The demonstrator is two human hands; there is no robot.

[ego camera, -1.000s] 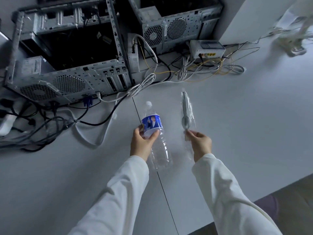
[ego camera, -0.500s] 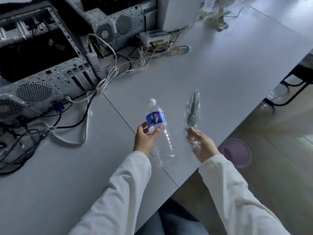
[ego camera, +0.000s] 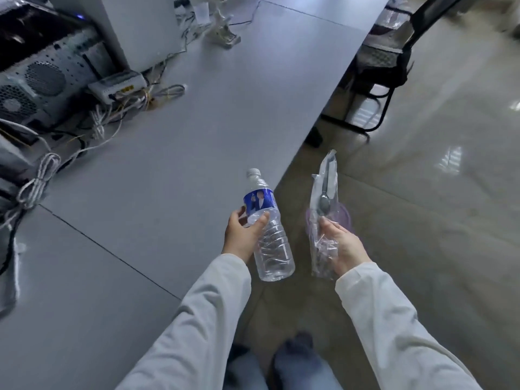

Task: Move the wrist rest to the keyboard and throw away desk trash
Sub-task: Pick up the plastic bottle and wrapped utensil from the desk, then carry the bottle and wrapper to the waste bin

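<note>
My left hand (ego camera: 241,236) grips an empty clear plastic bottle (ego camera: 267,235) with a blue label and white cap, held over the desk's front edge. My right hand (ego camera: 342,246) holds a clear plastic wrapper (ego camera: 323,209) with a grey plastic spoon inside, out over the floor. Directly behind the wrapper, low on the floor, a purple translucent bin (ego camera: 343,218) shows partly; most of it is hidden by the wrapper and my hand. No wrist rest or keyboard is in view.
The grey desk (ego camera: 197,142) runs left and back. Open computer cases (ego camera: 36,80), a white router (ego camera: 118,85) and tangled cables (ego camera: 98,125) crowd its left rear. A black chair (ego camera: 382,66) stands by the desk's far right edge. Glossy floor lies to the right.
The view has swung right, away from the computers toward the floor. Both hands, still holding the bottle and wrapper, have moved off the desk's edge, and the wrapper now sits over the purple bin.
</note>
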